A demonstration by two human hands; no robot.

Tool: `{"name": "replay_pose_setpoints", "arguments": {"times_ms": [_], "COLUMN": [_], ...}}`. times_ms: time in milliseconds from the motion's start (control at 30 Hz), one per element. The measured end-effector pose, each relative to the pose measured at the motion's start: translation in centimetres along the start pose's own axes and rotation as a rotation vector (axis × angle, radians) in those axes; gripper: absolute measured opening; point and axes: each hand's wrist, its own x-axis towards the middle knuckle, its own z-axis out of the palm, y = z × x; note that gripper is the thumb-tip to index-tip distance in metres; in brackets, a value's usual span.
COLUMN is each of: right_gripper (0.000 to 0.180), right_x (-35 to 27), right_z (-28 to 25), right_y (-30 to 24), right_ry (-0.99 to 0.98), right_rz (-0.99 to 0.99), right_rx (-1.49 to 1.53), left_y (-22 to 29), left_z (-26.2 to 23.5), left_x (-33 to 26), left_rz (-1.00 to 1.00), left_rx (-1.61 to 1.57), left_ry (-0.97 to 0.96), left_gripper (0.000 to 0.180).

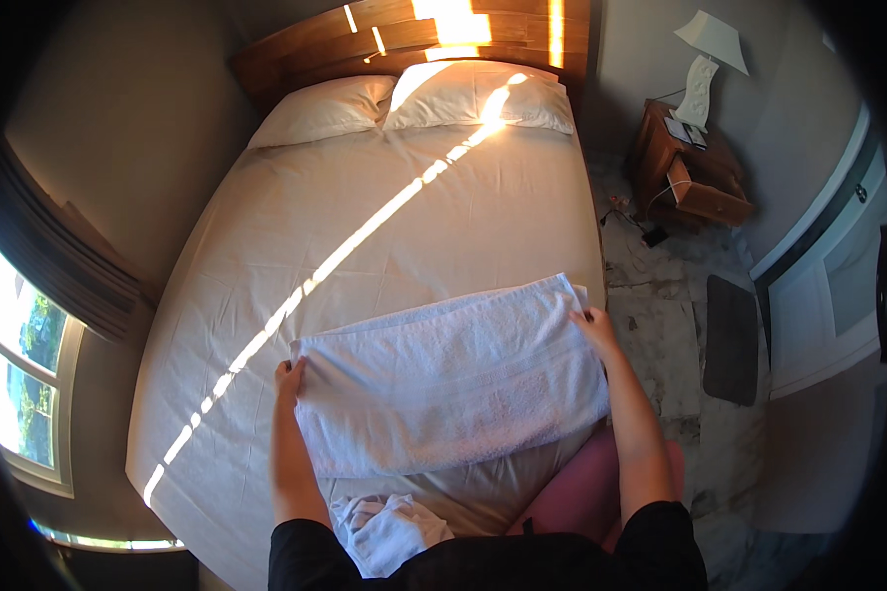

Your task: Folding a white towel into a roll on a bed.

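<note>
Two pillows (pixel 414 103) at wooden headboard (pixel 414 34), lamp (pixel 705 64) on nightstand (pixel 690 167), window (pixel 20 364), dark floor mat (pixel 731 340)

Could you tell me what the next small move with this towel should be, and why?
Probably bring the two ends toward each other to fold it in half. The white towel lies spread crosswise on the bed, already folded lengthwise by the look of its doubled edge, and the left hand and right hand each grip one short end.
</note>
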Motion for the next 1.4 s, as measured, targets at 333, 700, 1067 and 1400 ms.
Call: {"name": "replay_pose_setpoints", "arguments": {"times_ms": [333,700,1067,1400], "right_gripper": [0.029,0.030,0.028,0.053], "right_x": [-17.9,-19.0,-16.9,-29.7], "right_z": [-6.6,-6.5,-9.4,0.5], "right_y": [2.0,2.3,0.2,-23.2], "right_ry": [-0.129,-0.045,0.436,-0.371], "right_rz": [0.267,-0.080,-0.286,-0.939], "right_rx": [0.186,-0.054,-0.247,-0.013], "left_y": [-6.9,-9.6,4.3,14.2], "left_z": [-8.2,-10.9,-6.1,6.5], "left_x": [-16.8,-21.2,-26.9,-36.9], "left_rz": [-0.017,0.148,0.282,1.130], "left_rx": [-0.031,0.340,-0.583,0.133], "left_ry": [-0.034,-0.030,-0.241,-0.131], "left_gripper": [0.030,0.045,0.013,0.027]}}
